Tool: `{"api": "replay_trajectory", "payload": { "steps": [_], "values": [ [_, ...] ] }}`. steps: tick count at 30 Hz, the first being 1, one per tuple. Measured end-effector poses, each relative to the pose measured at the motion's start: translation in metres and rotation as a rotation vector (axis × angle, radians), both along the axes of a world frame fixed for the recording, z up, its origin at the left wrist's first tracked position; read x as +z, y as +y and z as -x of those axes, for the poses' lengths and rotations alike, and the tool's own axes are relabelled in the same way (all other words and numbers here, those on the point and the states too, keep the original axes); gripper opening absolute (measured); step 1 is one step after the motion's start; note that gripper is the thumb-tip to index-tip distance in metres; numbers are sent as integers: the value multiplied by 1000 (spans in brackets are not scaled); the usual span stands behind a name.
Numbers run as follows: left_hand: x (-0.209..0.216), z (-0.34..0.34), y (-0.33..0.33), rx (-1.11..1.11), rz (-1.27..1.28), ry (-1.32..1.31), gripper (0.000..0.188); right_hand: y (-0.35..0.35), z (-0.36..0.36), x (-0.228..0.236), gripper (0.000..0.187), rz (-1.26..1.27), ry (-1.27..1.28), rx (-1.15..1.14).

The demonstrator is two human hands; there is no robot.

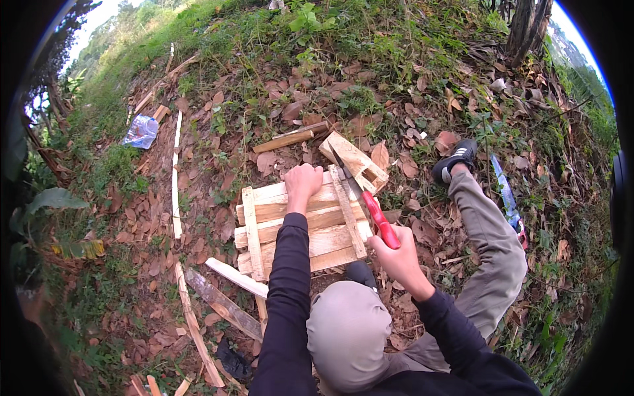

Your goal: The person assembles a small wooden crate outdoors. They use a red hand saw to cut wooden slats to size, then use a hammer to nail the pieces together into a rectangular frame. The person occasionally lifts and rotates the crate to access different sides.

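Note:
A small slatted wooden panel (323, 241) lies before me: several pale boards with two narrow cross strips, one near each end. My left hand (303, 184) is closed at its far edge, fingers curled down over the top board. My right hand (397, 259) grips a red-handled bladed tool (376, 214). Its narrow dark blade tapers to a point and slants away over the right cross strip; whether it is a knife or a saw, I cannot tell. Beneath and beyond the blade, a wooden block (349, 157) with a squared notch sits against the panel's far right corner.
Short wood pieces (290, 138) lie beyond the panel. Long thin strips (176, 178) and a weathered board (221, 302) are on the left, with a clear plastic bag (140, 131). A blue-bladed saw (505, 191) rests beside my right leg (485, 247) on leafy, sloping ground.

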State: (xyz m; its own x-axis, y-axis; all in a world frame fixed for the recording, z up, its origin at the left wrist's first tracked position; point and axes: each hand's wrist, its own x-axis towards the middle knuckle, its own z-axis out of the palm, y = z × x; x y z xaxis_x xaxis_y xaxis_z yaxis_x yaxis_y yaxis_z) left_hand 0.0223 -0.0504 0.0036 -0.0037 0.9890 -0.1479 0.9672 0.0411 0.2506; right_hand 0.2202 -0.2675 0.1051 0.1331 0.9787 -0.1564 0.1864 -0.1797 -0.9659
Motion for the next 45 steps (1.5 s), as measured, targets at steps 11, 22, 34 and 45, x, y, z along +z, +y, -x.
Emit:
{"api": "replay_trajectory", "payload": {
  "steps": [11,22,34,45],
  "values": [
    [-8,-11,11,-4,-15,-34,51,30,-5,-14,30,33,111,41],
    [-15,-8,22,-20,-66,10,49,13,2,9,29,-16,48,26],
    [-11,-15,11,37,48,-7,53,27,7,-10,32,-89,-41,-17],
    [-15,-13,10,-45,61,-23,50,6,16,-6,29,22,65,-38]
  ]
}}
